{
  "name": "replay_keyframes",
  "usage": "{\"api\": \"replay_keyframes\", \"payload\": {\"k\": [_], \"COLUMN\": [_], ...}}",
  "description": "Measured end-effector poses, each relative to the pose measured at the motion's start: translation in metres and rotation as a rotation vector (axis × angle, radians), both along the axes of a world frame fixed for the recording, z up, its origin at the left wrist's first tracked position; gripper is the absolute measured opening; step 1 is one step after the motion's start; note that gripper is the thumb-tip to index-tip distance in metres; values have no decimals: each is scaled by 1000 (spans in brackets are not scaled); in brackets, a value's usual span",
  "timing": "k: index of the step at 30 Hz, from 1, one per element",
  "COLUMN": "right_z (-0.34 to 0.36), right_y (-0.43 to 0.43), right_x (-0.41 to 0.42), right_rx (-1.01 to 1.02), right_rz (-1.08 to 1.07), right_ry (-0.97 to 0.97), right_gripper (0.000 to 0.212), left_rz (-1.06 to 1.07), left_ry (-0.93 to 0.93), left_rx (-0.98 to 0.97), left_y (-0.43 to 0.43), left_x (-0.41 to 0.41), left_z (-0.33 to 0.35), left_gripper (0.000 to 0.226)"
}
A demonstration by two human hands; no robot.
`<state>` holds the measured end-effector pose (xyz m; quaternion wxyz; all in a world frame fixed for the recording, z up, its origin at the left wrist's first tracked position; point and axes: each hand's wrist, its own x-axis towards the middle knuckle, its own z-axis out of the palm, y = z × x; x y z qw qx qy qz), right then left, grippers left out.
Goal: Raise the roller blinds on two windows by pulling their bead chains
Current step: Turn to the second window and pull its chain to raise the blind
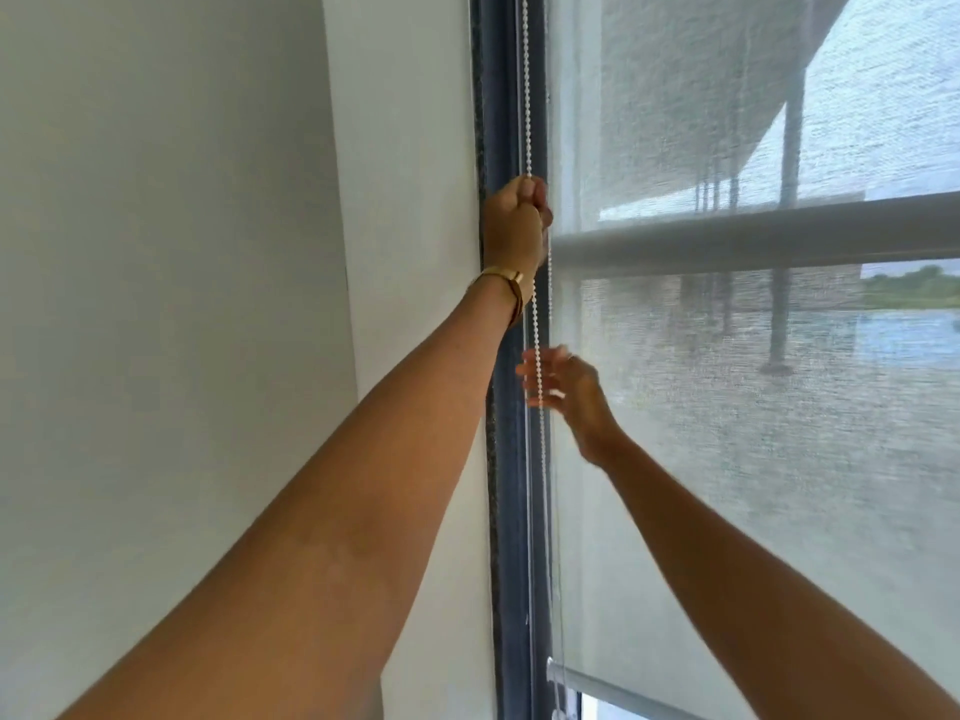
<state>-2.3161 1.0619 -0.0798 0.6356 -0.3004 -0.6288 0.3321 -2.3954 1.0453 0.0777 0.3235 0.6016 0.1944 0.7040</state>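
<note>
A white bead chain (527, 85) hangs along the dark window frame (506, 511), left of a grey see-through roller blind (753, 459). My left hand (514, 220) is raised high and closed in a fist on the chain; a gold bracelet sits on its wrist. Lower down, my right hand (563, 387) is blurred, its fingers spread beside the hanging chain strands, gripping nothing that I can see. The blind's bottom bar (613, 691) shows at the lower edge, with a strip of bare glass beneath it.
A white wall (182, 304) fills the left half, meeting the frame at a corner. Through the blind I see a horizontal window rail (753, 241), outside pillars and water.
</note>
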Motion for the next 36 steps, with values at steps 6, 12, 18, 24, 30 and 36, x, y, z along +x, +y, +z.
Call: {"api": "replay_keyframes", "payload": {"k": [6, 12, 18, 24, 30, 36], "right_z": [102, 195, 235, 245, 197, 171], "right_y": [-2, -21, -32, -31, -6, 7], "right_x": [16, 4, -17, -25, -18, -6], "right_rx": [81, 106, 113, 103, 299, 339], "right_rz": [-79, 10, 7, -133, -288, -296], "right_ry": [39, 15, -4, 49, -18, -2], "right_gripper": [59, 44, 35, 29, 34, 23], "left_rz": [49, -45, -104, -84, -156, -130], "left_ry": [40, 47, 56, 124, 235, 353], "left_rx": [-20, -86, -137, -231, -355, -393], "left_y": [2, -1, -4, 4, 9, 23], "left_x": [-7, -1, 11, 1, -3, -15], "left_z": [-29, -71, -114, -175, -213, -194], "left_gripper": [36, 39, 40, 42, 43, 32]}}
